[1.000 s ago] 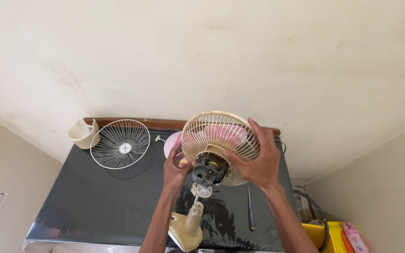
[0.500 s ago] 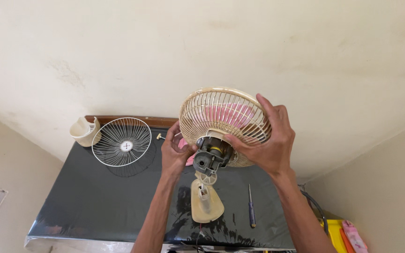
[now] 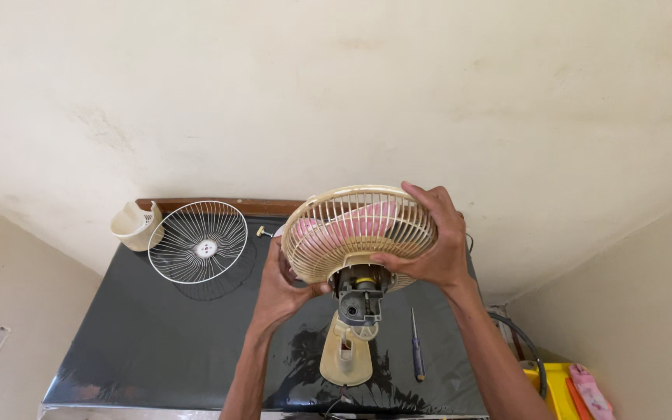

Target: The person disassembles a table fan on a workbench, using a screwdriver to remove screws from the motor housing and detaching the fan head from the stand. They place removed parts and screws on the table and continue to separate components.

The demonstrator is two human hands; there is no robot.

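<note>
A small cream table fan (image 3: 357, 233) is held above a black table (image 3: 165, 342), with its rear wire guard and pink blades facing away from me. My right hand (image 3: 433, 241) grips the guard's right rim. Cupped under the guard's lower left edge, next to the grey motor housing (image 3: 359, 299), is my left hand (image 3: 281, 284). The fan's cream base (image 3: 345, 359) hangs down toward the table.
A detached round front guard (image 3: 201, 250) lies at the table's back left beside a cream plastic cover (image 3: 134, 225). A small knob (image 3: 261, 232) and a screwdriver (image 3: 416, 354) lie on the table. Yellow and pink items (image 3: 569, 389) sit at the lower right.
Both hands have tilted the fan head, so the guard now faces more away from me. My right hand has shifted along the rim.
</note>
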